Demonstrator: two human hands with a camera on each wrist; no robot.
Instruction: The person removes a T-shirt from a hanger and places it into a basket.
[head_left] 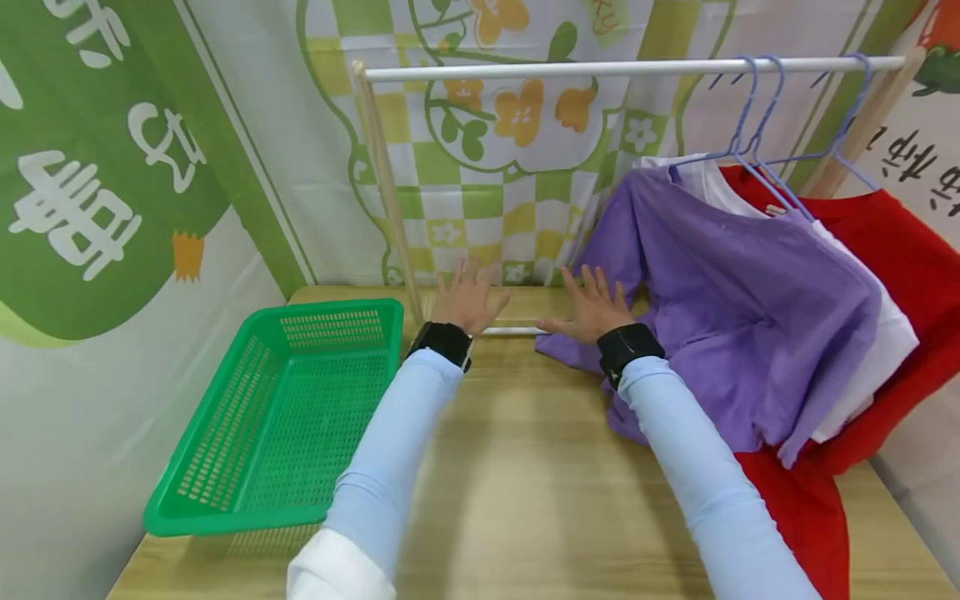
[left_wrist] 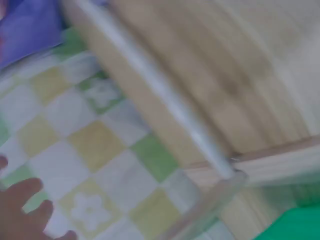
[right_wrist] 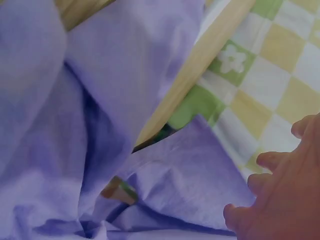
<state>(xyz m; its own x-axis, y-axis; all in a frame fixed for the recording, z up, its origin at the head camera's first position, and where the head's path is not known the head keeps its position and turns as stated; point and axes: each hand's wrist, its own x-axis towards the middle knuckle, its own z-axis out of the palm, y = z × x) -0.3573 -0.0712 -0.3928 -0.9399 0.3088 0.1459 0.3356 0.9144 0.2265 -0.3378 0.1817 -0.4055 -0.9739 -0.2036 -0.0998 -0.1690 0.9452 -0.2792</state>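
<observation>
Both hands reach forward over the table with fingers spread, and neither holds anything. My left hand point(head_left: 467, 298) is near the lower left of the clothes rack point(head_left: 386, 175), above its low white bar point(head_left: 510, 331). Close to the purple top point(head_left: 742, 283) is my right hand point(head_left: 591, 307); whether it touches the sleeve I cannot tell. The purple top hangs at the rack's right on a blue hanger point(head_left: 742, 117). Behind it hang a white top point(head_left: 873, 367) and a red garment point(head_left: 900, 275). In the right wrist view, purple cloth point(right_wrist: 165, 185) lies beside the fingers.
A green plastic basket point(head_left: 273, 521) stands at the left of the wooden table point(head_left: 517, 483), with nothing visible inside. The rack's top rail point(head_left: 540, 72) runs across the back. A patterned cloth backdrop point(head_left: 480, 200) hangs behind. Red cloth point(head_left: 802, 517) reaches down onto the table at right.
</observation>
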